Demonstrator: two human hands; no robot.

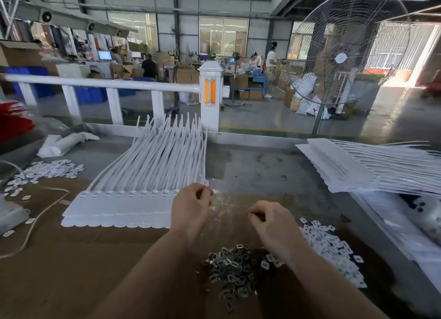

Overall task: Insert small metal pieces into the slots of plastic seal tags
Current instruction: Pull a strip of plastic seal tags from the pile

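Note:
A stack of white plastic seal tags (119, 209) lies on the bench left of centre, their long tails fanning away toward the fence. My left hand (191, 206) rests at the stack's right end with its fingers curled; whether it holds anything is hidden. My right hand (267, 220) hovers to the right with curled fingers, and what it holds is hidden too. A pile of small dark metal pieces (233, 271) sits near me between my forearms.
Small white plastic caps (334, 247) are heaped at my right, more caps (50, 169) at far left. Another tag stack (372, 168) lies at right. A white fence (100, 84) and a big standing fan (346, 53) stand beyond the bench. A cable (40, 213) crosses the cardboard.

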